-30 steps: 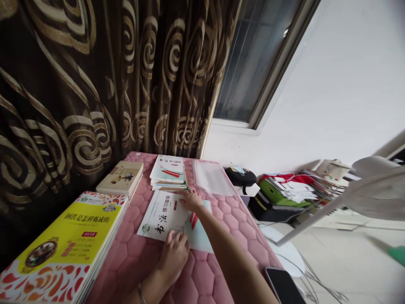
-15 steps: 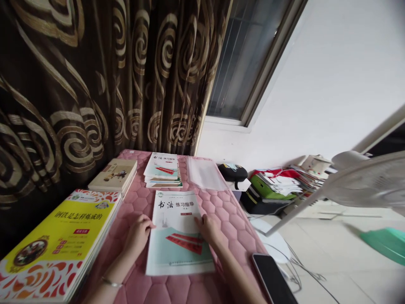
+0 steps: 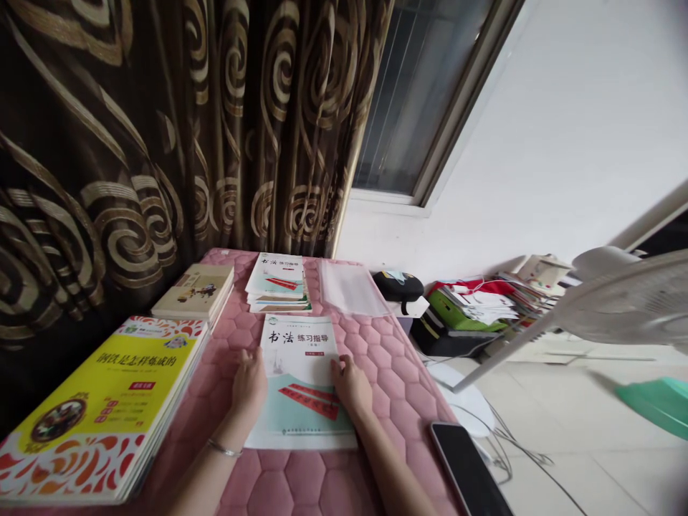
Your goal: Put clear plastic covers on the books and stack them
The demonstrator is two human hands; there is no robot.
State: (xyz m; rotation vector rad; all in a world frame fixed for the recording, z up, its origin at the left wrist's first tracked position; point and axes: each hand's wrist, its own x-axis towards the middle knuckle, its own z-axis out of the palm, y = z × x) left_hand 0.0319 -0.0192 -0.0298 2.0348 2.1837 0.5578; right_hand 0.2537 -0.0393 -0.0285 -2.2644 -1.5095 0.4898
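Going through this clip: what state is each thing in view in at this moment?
Left hand: resting at the workbook's left edge.
Right hand: resting on the workbook's right side.
Calligraphy workbook: closed, face up, on pink quilted mat.
Workbook stack: closed, piled.
Yellow-covered books: closed, piled.
Plastic sleeve: lying flat.
Smartphone: lying flat, dark.
Curtain: hanging beside the window.

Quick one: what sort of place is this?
Probably a room in a home, maybe a bedroom or study. A quilted pink pad lies under the calligraphy workbook, a heavy swirl-patterned curtain hangs beside it, and a white electric fan is in view to the right.
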